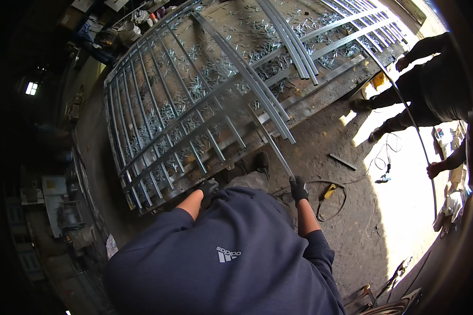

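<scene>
My right hand [298, 189], in a dark glove, is closed round a thin metal bar [275, 146]. The bar slants up to the near edge of the large work table [307, 111], and its lower end runs back along my right forearm. My left hand [209, 187], gloved too, is low beside the near table edge, close to the ends of the metal bars; its fingers do not show clearly. On the table lies a grid of metal bars [155, 100], crossed by long strips [242, 68] that stick out over the near edge.
Short metal offcuts [199, 84] litter the tabletop. On the right a co-worker [431, 89] holds a long thin rod [409, 113] that bends down to the floor. A yellow-and-black tool [329, 191] with a looped cable and a loose metal piece [342, 161] lie on the floor.
</scene>
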The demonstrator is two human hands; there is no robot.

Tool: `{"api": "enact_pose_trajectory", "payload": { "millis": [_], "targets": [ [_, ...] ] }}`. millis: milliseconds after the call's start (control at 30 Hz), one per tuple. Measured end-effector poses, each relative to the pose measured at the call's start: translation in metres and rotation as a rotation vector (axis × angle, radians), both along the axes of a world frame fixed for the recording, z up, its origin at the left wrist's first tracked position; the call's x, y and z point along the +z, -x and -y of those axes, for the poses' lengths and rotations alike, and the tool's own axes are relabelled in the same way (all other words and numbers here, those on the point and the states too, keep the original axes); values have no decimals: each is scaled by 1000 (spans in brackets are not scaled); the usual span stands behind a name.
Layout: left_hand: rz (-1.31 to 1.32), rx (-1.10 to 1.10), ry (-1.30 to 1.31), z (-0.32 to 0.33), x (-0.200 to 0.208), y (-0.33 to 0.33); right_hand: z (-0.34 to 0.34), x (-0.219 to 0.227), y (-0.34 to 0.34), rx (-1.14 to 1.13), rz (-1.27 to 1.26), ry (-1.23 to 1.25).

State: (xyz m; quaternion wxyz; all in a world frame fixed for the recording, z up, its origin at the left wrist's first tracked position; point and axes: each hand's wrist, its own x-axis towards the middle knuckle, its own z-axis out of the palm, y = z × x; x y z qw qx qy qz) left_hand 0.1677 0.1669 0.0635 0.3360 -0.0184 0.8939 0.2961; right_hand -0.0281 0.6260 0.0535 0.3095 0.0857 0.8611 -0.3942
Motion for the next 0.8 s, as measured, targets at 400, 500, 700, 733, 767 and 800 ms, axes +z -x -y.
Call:
{"api": "enact_pose_trajectory", "payload": {
  "millis": [400, 500, 700, 733, 767, 800],
  "targets": [
    [502, 1348, -455, 28, 3, -4, -107, 18, -68, 84, 292, -219],
    [276, 236, 160, 47, -10, -16, -95, 30, -64, 180, 172, -359],
    [52, 499, 11, 62, -26, -26, 41, 12, 33, 196, -10, -157],
    [155, 531, -11, 67, -28, -22, 69, 6, 53, 101, -15, 20],
    [273, 680, -19, 69, -29, -20, 87, 5, 67, -3, -8, 187],
    [255, 659, -36, 73, -29, -17, 97, 7, 75, -76, 76, 319]
  ]
}}
